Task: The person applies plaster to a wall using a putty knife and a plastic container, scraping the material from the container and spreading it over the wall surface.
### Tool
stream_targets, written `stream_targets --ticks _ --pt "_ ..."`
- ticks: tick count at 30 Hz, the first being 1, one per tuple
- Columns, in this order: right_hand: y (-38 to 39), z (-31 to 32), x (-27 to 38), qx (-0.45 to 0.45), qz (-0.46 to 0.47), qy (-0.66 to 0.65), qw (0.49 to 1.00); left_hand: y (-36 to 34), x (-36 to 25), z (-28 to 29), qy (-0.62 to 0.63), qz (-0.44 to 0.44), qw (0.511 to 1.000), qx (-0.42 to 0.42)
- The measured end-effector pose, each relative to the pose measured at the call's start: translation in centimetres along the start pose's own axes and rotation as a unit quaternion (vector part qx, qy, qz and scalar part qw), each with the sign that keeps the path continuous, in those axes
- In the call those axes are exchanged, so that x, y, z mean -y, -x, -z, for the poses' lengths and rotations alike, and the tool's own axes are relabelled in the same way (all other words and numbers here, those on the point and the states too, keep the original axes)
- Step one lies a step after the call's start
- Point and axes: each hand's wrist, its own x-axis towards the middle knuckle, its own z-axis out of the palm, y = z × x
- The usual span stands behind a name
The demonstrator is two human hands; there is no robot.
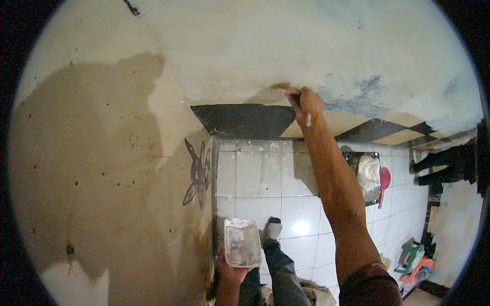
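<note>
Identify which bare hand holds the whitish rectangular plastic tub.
The person's left hand, low in the picture, holds the tub; the right hand is raised to the off-white wall instead.

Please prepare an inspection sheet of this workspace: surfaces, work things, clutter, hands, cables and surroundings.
Surface: cream wall with bluish stains; white tiled floor, whitish marks near the wall.
Job's things: whitish-smeared rectangular tub; thin tool, partly hidden.
Clutter: white mass on black board, pink scoop beside it; green item and orange item, lower right.
Hands: left hand holds the tub; right hand seems closed around the tool, at the wall.
Cables: nothing seen.
Surroundings: other person's dark-clothed legs at right; diamond band low on the wall; painted flower at left.
</note>
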Motion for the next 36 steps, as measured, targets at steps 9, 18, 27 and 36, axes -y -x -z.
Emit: stream_targets --ticks 9,18,27,36 --pt "1.3 3.9 -1.3 -0.057 -0.11 -0.224 0.967 -0.6 1.0 -0.3 -0.062 0.022 0.998 -0.015" --pt "4.5 3.6 -3.3 -0.078 -0.122 -0.261 0.954 -0.2 1.1 -0.7 -0.054 0.007 0.998 -0.036" --pt "0.8 8.3 -7.5 -0.11 -0.004 -0.095 0.989 -1.2 1.4 1.2 -0.053 0.014 0.998 -0.039" --pt "1.2 7.6 2.5 -0.111 -0.055 -0.285 0.95 -0.7 1.9 -1.0 -0.033 -0.008 0.998 -0.05"
